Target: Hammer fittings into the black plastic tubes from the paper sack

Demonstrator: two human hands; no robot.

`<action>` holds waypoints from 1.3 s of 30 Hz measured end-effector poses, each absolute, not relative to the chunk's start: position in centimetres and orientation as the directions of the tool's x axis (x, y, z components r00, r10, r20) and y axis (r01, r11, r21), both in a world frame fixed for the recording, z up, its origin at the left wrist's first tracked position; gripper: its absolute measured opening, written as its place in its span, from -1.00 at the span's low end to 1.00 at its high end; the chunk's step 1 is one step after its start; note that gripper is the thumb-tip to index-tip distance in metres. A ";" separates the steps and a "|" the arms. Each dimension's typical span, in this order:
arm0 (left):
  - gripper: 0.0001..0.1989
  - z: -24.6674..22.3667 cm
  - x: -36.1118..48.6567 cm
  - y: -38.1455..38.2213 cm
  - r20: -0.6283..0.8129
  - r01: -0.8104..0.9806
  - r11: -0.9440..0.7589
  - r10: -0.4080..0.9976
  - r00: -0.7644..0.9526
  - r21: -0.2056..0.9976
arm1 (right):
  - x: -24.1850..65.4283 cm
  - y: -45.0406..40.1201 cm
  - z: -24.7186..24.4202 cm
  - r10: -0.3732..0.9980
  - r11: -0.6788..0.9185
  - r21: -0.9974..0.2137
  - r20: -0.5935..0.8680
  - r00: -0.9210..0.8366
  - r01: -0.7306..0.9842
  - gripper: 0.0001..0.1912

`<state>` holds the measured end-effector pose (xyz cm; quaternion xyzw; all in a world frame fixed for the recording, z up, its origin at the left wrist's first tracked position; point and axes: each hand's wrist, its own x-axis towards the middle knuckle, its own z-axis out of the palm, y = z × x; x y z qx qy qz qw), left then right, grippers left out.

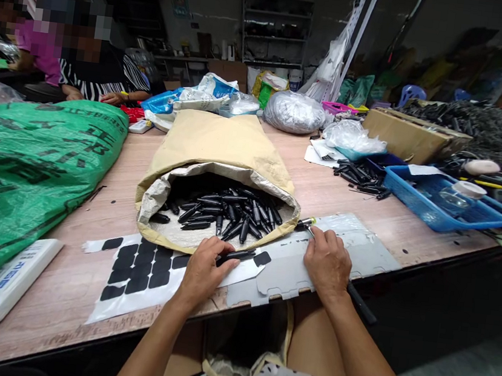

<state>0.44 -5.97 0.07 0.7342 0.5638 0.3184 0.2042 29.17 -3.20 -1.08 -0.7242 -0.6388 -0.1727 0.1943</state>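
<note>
Here, left grip closed, pinching black piece

The left hand is pinched, palm-down. The right hand curls in a grip. Both bare forearms reach forward.

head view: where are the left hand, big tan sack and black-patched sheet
Left hand [201, 268], head view: back of hand
Big tan sack [224, 141], head view: upper face
Black-patched sheet [140, 302], head view: bare lower part
</note>
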 end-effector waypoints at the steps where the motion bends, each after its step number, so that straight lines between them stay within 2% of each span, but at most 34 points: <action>1: -0.90 0.0 0.3 -6.0 0.239 0.690 -0.282 0.958 0.161 0.667 | 29.3 -3.1 -1.0 0.867 -0.108 -0.083 0.480 0.135 0.991 -0.67; 5: -0.90 0.4 0.2 -6.1 0.221 0.680 -0.270 0.962 0.161 0.682 | 30.1 -3.3 -0.1 0.893 -0.106 -0.283 0.395 0.216 0.953 -0.64; 7: -0.91 0.5 0.3 -6.1 0.217 0.686 -0.262 0.964 0.153 0.679 | 30.2 -3.9 0.6 0.871 -0.089 -0.417 0.409 0.274 0.905 -0.61; 9: -0.91 0.5 0.5 -6.0 0.213 0.690 -0.253 0.966 0.145 0.678 | 29.7 -4.8 1.4 0.842 0.007 -0.549 0.454 0.291 0.836 -0.60; 11: -0.90 0.4 0.6 -6.0 0.199 0.689 -0.233 0.971 0.130 0.686 | 28.5 -5.9 2.2 0.845 0.156 -0.655 0.476 0.244 0.739 -0.62; 14: -0.90 0.3 0.6 -5.9 0.174 0.683 -0.197 0.979 0.103 0.703 | 25.7 -7.5 3.2 0.897 0.319 -0.740 0.437 0.062 0.591 -0.65; 17: -0.90 0.2 0.6 -5.8 0.154 0.676 -0.176 0.984 0.094 0.715 | 22.9 -8.6 3.7 0.913 0.392 -0.757 0.389 -0.121 0.523 -0.67; 20: -0.88 0.1 0.6 -5.7 0.138 0.669 -0.158 0.987 0.082 0.726 | 21.1 -9.0 3.5 0.898 0.435 -0.727 0.392 -0.199 0.531 -0.66; 24: -0.88 0.1 0.7 -5.6 0.143 0.667 -0.150 0.988 0.065 0.730 | 20.0 -9.1 3.0 0.869 0.482 -0.654 0.441 -0.223 0.584 -0.63; 27: -0.90 0.2 0.9 -5.6 0.143 0.685 -0.139 0.988 0.051 0.715 | 19.9 -9.0 2.6 0.880 0.467 -0.617 0.395 -0.263 0.634 -0.63; 33: -0.88 0.1 0.9 -5.6 0.143 0.674 -0.141 0.988 0.052 0.725 | 20.7 -8.6 3.2 0.884 0.439 -0.633 0.431 -0.181 0.637 -0.64; 39: -0.89 -0.1 0.8 -5.7 0.163 0.678 -0.155 0.985 0.052 0.719 | 20.8 -9.0 2.9 0.907 0.403 -0.612 0.366 -0.208 0.681 -0.61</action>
